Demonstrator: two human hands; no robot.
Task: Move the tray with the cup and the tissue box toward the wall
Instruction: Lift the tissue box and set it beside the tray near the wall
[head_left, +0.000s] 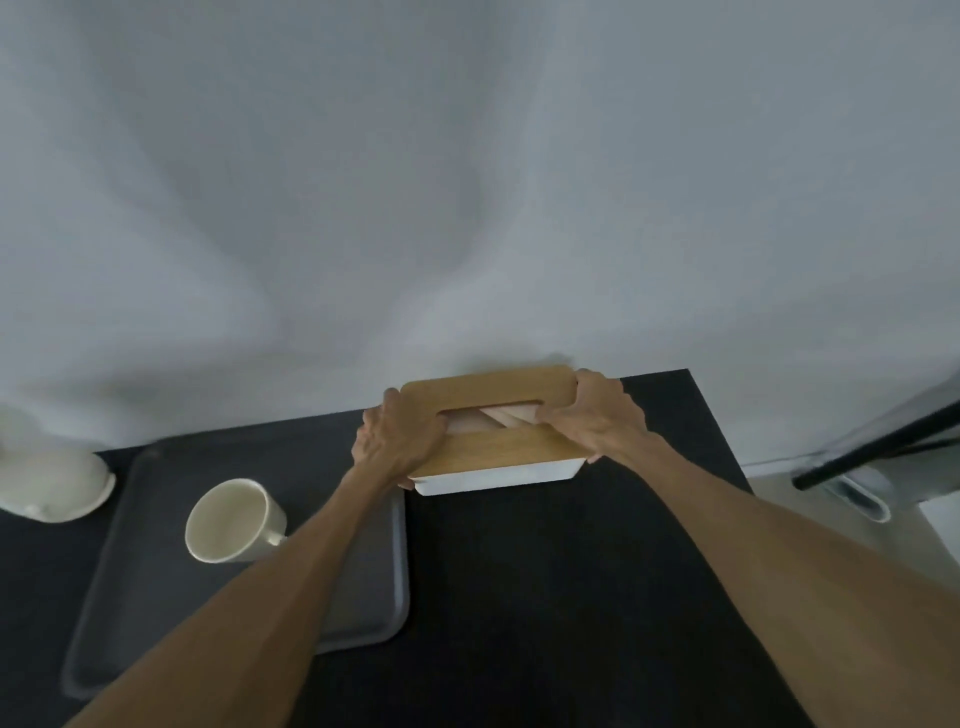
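Left hand (397, 444) and right hand (597, 418) clasp opposite ends of the tissue box (493, 447), fingers curled over its wooden lid, at the wall (467, 182). Left of the left hand, the cup (234, 519) stands on the grey tray (363, 597) on the dark desk (545, 571).

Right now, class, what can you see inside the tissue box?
Through the slot in the wooden lid of the tissue box, pale folded tissue shows. The lid and both hands, left and right, hide everything else inside.
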